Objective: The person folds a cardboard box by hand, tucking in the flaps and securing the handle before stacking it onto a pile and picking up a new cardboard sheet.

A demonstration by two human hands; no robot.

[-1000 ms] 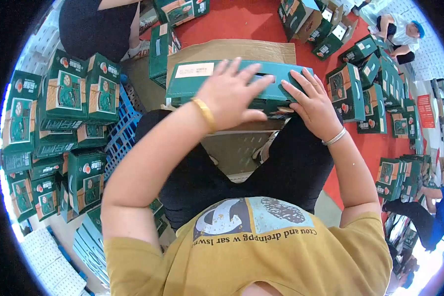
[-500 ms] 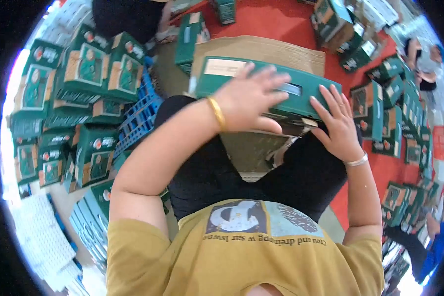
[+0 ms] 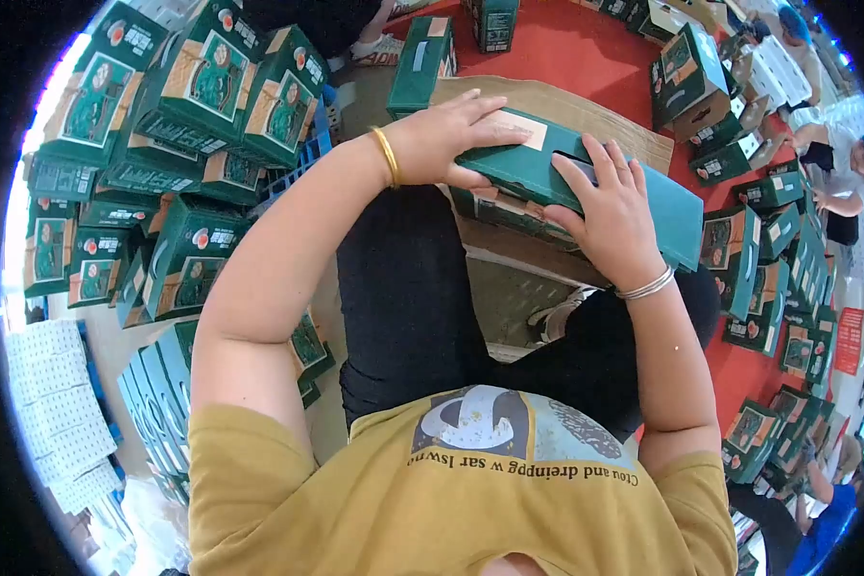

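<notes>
A green carton (image 3: 670, 206) lies in front of my knees with its slotted top face up and a pale label near its left end. On the left end of that top rests my left hand (image 3: 446, 139), fingers spread over the edge and label. My right hand (image 3: 610, 206) is laid on the same face beside the slot, its fingers apart and fingertips near the opening. Under and behind the carton is a brown cardboard sheet (image 3: 586, 104). The carton's underside is hidden.
Green boxes (image 3: 211, 82) are stacked at the left beside a blue crate (image 3: 314, 144). More boxes (image 3: 734, 259) stand on the red floor covering (image 3: 566, 53) at the right. Co-workers (image 3: 850, 173) are at the right edge. White perforated trays (image 3: 58, 413) lie lower left.
My left hand has moved from above the carton onto its left end. My right hand has shifted left toward the slot. The carton sits further right in view, and the camera view has shifted.
</notes>
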